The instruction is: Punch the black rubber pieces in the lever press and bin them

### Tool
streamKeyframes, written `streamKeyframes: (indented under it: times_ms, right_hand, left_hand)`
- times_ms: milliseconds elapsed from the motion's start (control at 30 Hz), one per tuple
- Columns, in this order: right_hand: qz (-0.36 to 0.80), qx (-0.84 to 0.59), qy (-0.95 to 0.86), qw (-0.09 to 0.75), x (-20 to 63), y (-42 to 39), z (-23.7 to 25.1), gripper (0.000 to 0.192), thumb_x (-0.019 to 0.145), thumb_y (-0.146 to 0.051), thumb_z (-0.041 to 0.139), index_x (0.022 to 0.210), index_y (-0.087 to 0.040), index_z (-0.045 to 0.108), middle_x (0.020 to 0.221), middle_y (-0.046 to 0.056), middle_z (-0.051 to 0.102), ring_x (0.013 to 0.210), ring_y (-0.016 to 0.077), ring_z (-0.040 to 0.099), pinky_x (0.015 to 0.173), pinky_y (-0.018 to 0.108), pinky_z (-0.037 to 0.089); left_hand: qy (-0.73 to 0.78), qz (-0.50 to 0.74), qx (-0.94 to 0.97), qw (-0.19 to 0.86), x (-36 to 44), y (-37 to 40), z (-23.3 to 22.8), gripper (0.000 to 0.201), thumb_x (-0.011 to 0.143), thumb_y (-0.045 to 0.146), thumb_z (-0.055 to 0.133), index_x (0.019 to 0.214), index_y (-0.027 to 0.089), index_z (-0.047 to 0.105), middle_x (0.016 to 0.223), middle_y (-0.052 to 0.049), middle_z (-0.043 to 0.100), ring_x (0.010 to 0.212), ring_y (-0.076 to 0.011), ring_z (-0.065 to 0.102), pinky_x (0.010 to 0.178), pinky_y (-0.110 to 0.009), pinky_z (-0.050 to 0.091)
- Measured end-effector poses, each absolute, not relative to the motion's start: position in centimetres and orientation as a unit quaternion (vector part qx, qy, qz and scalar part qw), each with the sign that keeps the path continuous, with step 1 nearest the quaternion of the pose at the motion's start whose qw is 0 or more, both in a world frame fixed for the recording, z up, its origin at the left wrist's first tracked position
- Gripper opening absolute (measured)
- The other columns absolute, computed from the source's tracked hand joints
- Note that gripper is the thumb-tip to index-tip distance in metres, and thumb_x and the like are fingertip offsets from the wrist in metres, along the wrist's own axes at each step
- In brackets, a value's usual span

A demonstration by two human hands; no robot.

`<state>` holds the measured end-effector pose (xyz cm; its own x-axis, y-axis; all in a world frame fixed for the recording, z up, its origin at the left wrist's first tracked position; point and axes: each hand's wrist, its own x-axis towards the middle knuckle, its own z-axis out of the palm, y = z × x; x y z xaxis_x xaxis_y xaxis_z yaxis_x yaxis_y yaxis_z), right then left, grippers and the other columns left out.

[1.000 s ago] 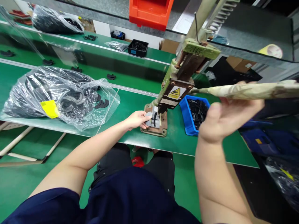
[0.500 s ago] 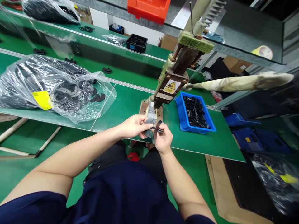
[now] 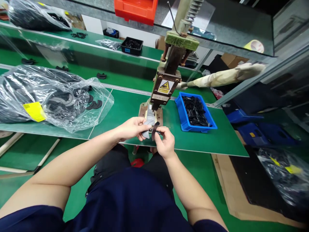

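Observation:
In front of a hand press [image 3: 162, 88], my two hands are close together at the table's near edge. My left hand [image 3: 132, 128] pinches flat grey curved pieces [image 3: 145, 134] between thumb and fingers; how many is unclear. My right hand [image 3: 166, 141] is closed on a dark crescent-shaped piece [image 3: 154, 132], held on edge beside the grey ones. A small black rod-like part [image 3: 158, 131] shows at the right fingertips, pointing toward the left hand. Whether it touches the grey pieces cannot be made out. The press base [image 3: 143, 111] lies just beyond my fingers.
Right of the press stands a blue bin [image 3: 183, 118] of small black parts. A clear plastic bag [image 3: 101, 111] of dark crescent pieces lies left. The press lever [image 3: 217, 79] reaches out rightward. Behind are a black bin [image 3: 124, 50] and an overhead shelf with an orange bin [image 3: 136, 11].
The view has shifted, so the press and bins appear further left. Both hands stay together with the same pieces; the grey pieces and dark crescent have tilted slightly.

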<state>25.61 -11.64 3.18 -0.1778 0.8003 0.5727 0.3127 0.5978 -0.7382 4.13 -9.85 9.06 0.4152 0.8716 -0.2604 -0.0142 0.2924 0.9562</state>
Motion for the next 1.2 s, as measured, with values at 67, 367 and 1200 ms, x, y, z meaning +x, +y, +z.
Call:
streamKeyframes:
  times_ms: [67, 367, 1200]
  right_hand:
    - [0.216, -0.376, -0.746, 0.506, 26.0, -11.6, 3.6, 0.014, 0.096, -0.030, 0.067, 0.109, -0.025, 0.069, 0.104, 0.006, 0.076, 0.096, 0.0194, 0.073, 0.088, 0.039, 0.061]
    - [0.164, -0.351, -0.782, 0.488, 26.2, -11.5, 4.0, 0.015, 0.094, -0.027, 0.067, 0.109, -0.026, 0.070, 0.105, 0.008, 0.077, 0.101, 0.0225, 0.074, 0.091, 0.045, 0.062]
    - [0.192, -0.477, -0.736, 0.441, 33.0, -11.4, 0.0, 0.020, 0.100, -0.028, 0.062, 0.119, -0.025, 0.068, 0.113, 0.009, 0.073, 0.104, 0.0175, 0.073, 0.091, 0.035, 0.064]
  left_hand:
    - [0.465, 0.353, 0.535, 0.611, 3.9, -10.1, 9.2, 0.042, 0.086, 0.055, 0.083, 0.091, 0.020, 0.061, 0.070, -0.002, 0.069, 0.059, -0.0160, 0.067, 0.055, -0.027, 0.056]
    - [0.459, 0.375, 0.748, 0.300, 4.7, -11.1, 10.1, 0.034, 0.099, 0.041, 0.066, 0.069, 0.024, 0.064, 0.079, -0.004, 0.062, 0.085, -0.0216, 0.061, 0.088, -0.036, 0.051]
    - [0.611, 0.517, 0.270, 0.536, -3.9, 13.6, 2.4, 0.023, 0.101, 0.035, 0.074, 0.105, 0.015, 0.063, 0.084, -0.009, 0.076, 0.067, -0.0143, 0.075, 0.063, -0.021, 0.062]
